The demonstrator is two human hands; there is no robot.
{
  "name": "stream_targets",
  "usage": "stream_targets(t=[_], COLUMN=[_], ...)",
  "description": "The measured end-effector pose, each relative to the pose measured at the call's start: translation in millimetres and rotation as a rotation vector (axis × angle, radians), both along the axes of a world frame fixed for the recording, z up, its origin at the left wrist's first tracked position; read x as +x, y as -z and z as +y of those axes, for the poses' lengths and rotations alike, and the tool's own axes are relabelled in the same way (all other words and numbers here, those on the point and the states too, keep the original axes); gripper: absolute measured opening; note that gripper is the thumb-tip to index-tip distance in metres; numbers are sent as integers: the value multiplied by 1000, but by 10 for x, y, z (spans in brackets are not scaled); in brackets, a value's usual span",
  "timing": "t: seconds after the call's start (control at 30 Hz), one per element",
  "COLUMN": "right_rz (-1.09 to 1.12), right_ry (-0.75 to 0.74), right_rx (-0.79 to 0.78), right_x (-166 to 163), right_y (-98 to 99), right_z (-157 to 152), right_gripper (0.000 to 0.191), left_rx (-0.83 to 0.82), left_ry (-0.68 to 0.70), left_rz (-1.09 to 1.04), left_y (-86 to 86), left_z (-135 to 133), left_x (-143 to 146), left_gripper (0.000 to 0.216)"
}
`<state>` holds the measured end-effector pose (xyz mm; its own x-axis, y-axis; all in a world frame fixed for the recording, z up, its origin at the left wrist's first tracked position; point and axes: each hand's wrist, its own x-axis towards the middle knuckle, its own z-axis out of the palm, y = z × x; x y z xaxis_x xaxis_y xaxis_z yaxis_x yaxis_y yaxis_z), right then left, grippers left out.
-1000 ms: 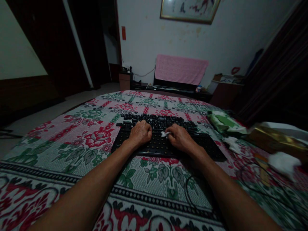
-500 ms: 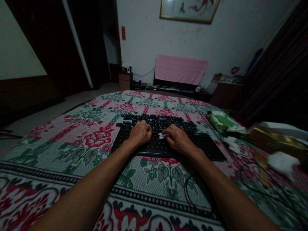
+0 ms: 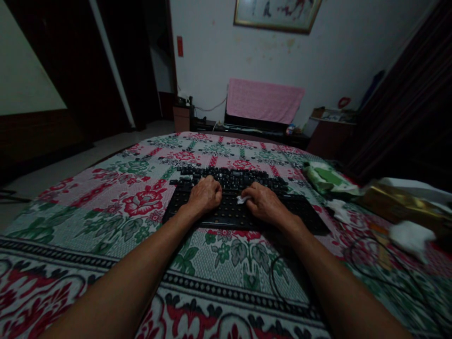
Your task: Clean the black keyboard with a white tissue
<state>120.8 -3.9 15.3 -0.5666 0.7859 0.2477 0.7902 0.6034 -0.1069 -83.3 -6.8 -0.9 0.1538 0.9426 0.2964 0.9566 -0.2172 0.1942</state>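
Note:
A black keyboard (image 3: 229, 214) lies on a flowered red, green and white blanket (image 3: 106, 221), with a heap of loose black keycaps (image 3: 233, 176) along its far edge. My left hand (image 3: 204, 194) rests on the keyboard's left half, fingers curled under; what they hold, if anything, is hidden. My right hand (image 3: 263, 201) is closed on a small white wipe (image 3: 242, 199) pressed against the keyboard's middle.
A green and white packet (image 3: 326, 179) lies right of the keyboard, with a crumpled white tissue (image 3: 337, 209) beside it. Farther right are a gold box (image 3: 399, 202) and another white wad (image 3: 411, 238). A black cable (image 3: 363, 263) loops over the blanket. A pink cloth (image 3: 264, 100) covers something by the wall.
My right hand slid the white wipe a little left across the keys, then slightly back to the right. My left hand has stayed in place.

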Motion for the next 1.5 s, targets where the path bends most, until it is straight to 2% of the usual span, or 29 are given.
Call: stream_targets(t=[0.23, 0.5, 0.73, 1.07, 1.27, 1.5], right_rz=[14, 1, 38, 31, 18, -31], right_ry=[-71, -19, -166, -83, -126, -101], right_rx=[-10, 5, -24, -44, -37, -40], right_x=[1, 33, 6, 53, 11, 18], right_y=[15, -10, 18, -45, -23, -69], right_z=[-24, -27, -50, -40, -46, -79], right_gripper=[25, 22, 27, 22, 25, 22], left_rx=[-10, 0, -4, -3, -8, -26], left_ry=[-2, 3, -6, -2, -7, -10], left_rz=[-4, 13, 16, 21, 17, 17], left_y=[-7, 3, -14, -6, -20, -45], left_z=[-6, -9, -17, -16, -22, -33], left_x=[3, -3, 4, -4, 5, 11], left_gripper=[21, 22, 22, 23, 22, 22])
